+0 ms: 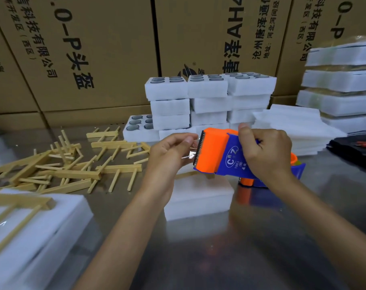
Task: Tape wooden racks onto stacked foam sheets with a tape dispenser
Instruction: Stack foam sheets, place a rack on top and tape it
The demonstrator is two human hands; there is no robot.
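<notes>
Nearest, at the worktop's (219, 258) near-left corner: foam block (37, 231) with a wooden rack (21, 208) on top, apparently taped. Mid-worktop, foam stack (198, 197) under both hands, light and easily dented. Left hand (169, 151) pinches the thin, sticky tape end (189, 154); right hand (265, 151) is wrapped around the rigid tape dispenser (219, 155); keep fingers off its serrated blade. Loose racks (73, 164) at left, stiff but thin.

Your two hands meet over the middle of the table (219, 258). The tape dispenser (226, 158) sits in your right hand (265, 151), with your left hand (169, 153) at its nine o'clock. A foam stack (198, 197) lies directly beneath them. Loose wooden racks (77, 164) lie at ten o'clock, foam blocks (209, 97) at twelve, flat sheets (293, 126) at two, and cardboard boxes (94, 49) behind them all.
</notes>
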